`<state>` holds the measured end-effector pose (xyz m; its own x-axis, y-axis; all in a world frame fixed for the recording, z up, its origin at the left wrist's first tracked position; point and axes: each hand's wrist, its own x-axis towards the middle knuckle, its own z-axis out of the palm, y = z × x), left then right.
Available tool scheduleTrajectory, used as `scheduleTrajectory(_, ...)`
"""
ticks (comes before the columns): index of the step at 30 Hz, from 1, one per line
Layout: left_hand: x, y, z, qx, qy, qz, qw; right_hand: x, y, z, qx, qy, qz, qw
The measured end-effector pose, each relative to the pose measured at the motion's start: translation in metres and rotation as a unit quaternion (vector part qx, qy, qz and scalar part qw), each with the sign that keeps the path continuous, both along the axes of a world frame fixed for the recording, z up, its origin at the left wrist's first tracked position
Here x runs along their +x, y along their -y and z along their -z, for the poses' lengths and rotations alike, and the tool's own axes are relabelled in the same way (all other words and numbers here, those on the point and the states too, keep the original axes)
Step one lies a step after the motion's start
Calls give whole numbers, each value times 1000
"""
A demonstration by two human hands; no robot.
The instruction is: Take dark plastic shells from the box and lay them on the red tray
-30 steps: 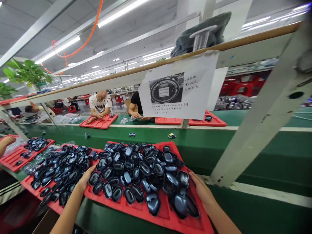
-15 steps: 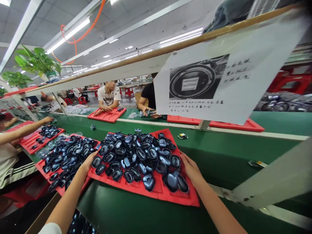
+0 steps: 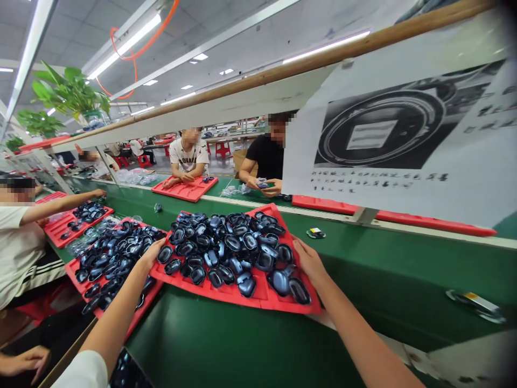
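Note:
In front of me is a red tray [image 3: 262, 305], heaped with dark blue, glossy oval case shells [image 3: 232, 242]. My left hand [image 3: 153, 255] grips its left edge, fingers closed around the rim. On the opposite edge, my right hand [image 3: 309, 260] is closed in the same way, with some fingers hidden beneath. The tray slants over the green work surface [image 3: 210, 345]; I cannot tell whether its underside touches. Close to my left forearm lies a second red tray [image 3: 139, 318] full of similar shells [image 3: 109, 258].
A printed sheet [image 3: 388, 183] hangs at right from a rail. Small parts with yellow-and-white tops [image 3: 315, 233] lie on the green belt [image 3: 388, 269]. Co-workers sit at left and across the line; one person's hand [image 3: 28, 362] shows at lower left. A white bracket [image 3: 476, 350] stands at lower right.
My view has shifted, so the hanging sheet looks larger and farther right. The held tray's near edge sits higher in view. Another person's hand has appeared at lower left. Both my hands keep their grip.

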<state>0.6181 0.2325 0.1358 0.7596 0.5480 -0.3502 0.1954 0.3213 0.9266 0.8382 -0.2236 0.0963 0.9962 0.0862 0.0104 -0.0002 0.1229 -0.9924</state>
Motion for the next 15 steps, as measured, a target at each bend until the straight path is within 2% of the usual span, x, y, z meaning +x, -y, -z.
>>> scheduleTrajectory(5, 10, -6, -8, 15, 1, 2, 1000, 33, -26, -2, -7, 38, -31, 999)
scheduleTrajectory(11, 17, -12, -7, -2, -1, -51, 999, 80, -63, -7, -18, 38, -87, 995)
scheduleTrajectory(15, 31, -17, -5, 49, -22, -67, 996, 111, -83, -15, -34, 45, -127, 990)
